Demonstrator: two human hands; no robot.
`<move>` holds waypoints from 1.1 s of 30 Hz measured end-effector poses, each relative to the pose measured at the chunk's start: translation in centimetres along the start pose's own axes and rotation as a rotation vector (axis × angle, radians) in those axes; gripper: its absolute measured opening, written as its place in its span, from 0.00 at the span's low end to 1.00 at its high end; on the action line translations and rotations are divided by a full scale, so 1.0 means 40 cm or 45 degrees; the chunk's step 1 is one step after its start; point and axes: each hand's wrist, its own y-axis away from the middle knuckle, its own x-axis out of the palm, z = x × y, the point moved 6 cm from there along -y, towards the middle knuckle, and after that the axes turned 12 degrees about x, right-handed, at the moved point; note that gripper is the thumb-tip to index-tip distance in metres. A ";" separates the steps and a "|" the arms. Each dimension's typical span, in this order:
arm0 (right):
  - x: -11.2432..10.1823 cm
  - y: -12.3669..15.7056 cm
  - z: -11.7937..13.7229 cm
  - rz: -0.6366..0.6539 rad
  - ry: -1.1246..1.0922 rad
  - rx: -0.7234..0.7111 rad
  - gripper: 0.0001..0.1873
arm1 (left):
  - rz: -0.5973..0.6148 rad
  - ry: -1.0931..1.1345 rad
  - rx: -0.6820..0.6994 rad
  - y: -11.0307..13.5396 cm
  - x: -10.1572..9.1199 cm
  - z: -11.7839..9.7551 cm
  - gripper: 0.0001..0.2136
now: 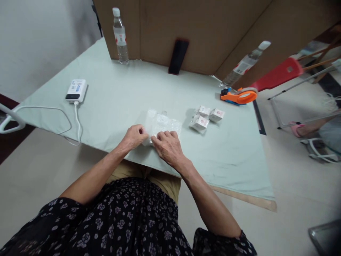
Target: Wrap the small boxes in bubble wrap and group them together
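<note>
A sheet of clear bubble wrap (pixel 167 122) lies on the table in front of me, with a plainer, smoother plastic flap along its left side. My left hand (pixel 135 137) is closed in a pinch on the left edge of this wrap. Bent fingers of my right hand (pixel 167 145) press down on its near edge, the thumb reaching toward the left hand. What is under the right fingers is hidden. To the right sit small white boxes (pixel 201 122), grouped close together with clear plastic around them.
An orange tape dispenser (pixel 239 96) rests at the table's right, near a red chair back (pixel 279 75). Water bottles (pixel 121 39) and a dark phone (pixel 178 57) stand against the cardboard panel (pixel 202 25). At left, a white power bank (pixel 76 90) has a cable (pixel 78 121) trailing over the edge.
</note>
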 end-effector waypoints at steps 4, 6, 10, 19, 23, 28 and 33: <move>0.001 0.003 -0.002 0.020 -0.045 0.009 0.10 | 0.038 0.372 -0.095 0.000 0.045 -0.016 0.05; -0.002 0.009 -0.003 0.017 -0.076 0.011 0.09 | 0.114 0.480 -0.133 0.001 0.054 -0.026 0.04; -0.015 0.014 -0.005 0.017 -0.185 0.020 0.13 | 0.306 0.548 -0.179 0.009 0.058 -0.049 0.07; -0.065 0.109 -0.093 -0.268 -0.494 0.441 0.07 | 0.163 -0.524 0.654 0.028 0.070 -0.119 0.07; -0.008 0.217 -0.184 -0.231 -0.716 1.064 0.25 | 0.227 -0.517 0.741 0.036 0.084 -0.115 0.08; 0.079 0.228 -0.195 0.045 -0.900 1.340 0.42 | 0.236 -0.595 0.693 0.045 0.094 -0.117 0.07; 0.123 0.181 -0.191 -0.018 -1.179 1.403 0.45 | 0.282 -0.695 0.665 0.055 0.102 -0.126 0.09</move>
